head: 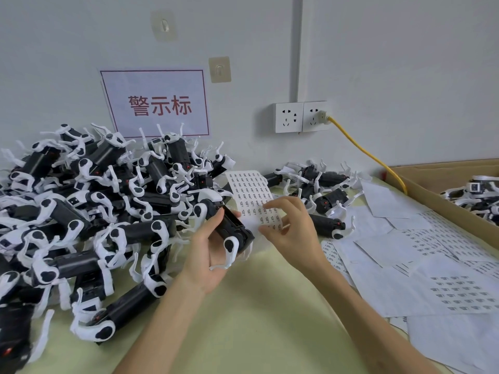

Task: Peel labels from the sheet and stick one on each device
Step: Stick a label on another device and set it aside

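Pale green counter (256, 319), near edge cut off. Big heap of black-and-white plastic devices (81, 211) fills the left side, runs out of frame, lower ones buried. Brown cardboard box (445, 195) at right, cropped, more devices inside. Loose white paper sheets (432, 265) overlap beside it. White label sheet (251, 190) stands curled mid-counter, lower edge hidden behind right hand (289, 228), thumb and fingers pinching it. Peeled label or not, too small to tell. Left hand (208, 255) grips one black device (232, 228) just beside the sheet. Label print unreadable.
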